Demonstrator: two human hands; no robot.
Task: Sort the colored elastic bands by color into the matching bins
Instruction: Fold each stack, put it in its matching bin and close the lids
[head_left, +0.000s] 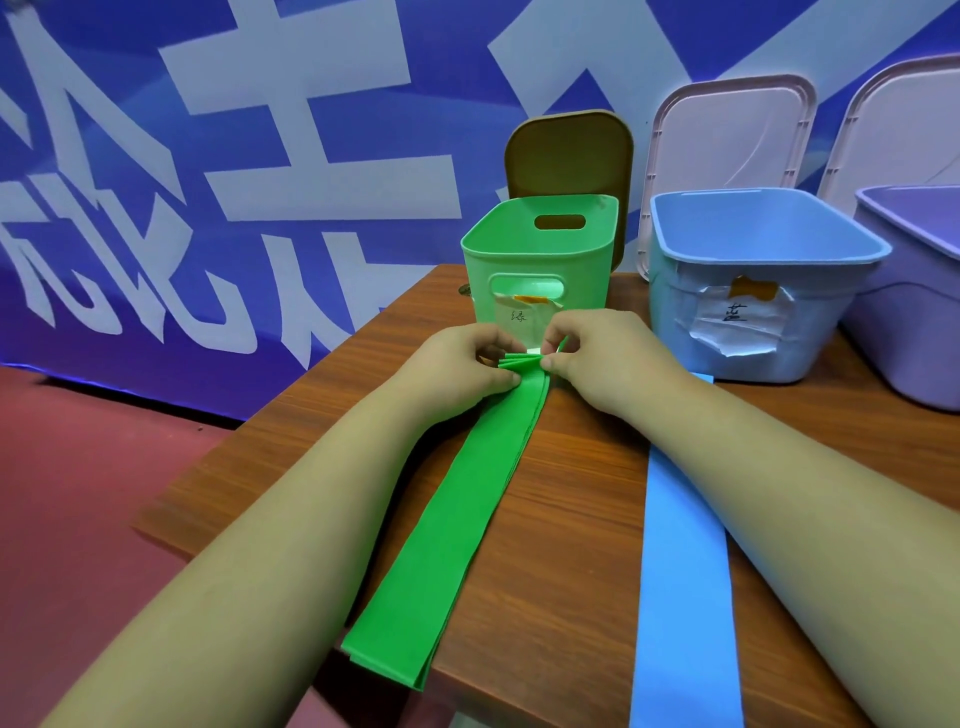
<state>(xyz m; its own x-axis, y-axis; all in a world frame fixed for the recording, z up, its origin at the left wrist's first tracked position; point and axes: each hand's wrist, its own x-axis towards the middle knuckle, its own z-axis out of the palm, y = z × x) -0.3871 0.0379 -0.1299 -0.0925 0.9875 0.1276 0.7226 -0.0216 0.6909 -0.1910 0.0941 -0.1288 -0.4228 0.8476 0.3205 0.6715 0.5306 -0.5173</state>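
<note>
The left hand (467, 364) and right hand (587, 353) are pinching the far end of the long green stretchy band (457, 519), which is lying on the brown wooden table (571, 493) by the green plastic bin (540, 260). It is probably soft, light and floppy.

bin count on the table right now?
3. Green bin at the far edge of the table, centre; blue bin right of it; purple bin furthest right, cut off by the frame. More could sit beyond that edge.

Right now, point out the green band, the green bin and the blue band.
green band (457, 525), head view, middle of the strip
green bin (589, 296), head view, front wall
blue band (685, 597), head view, middle of the strip
</note>
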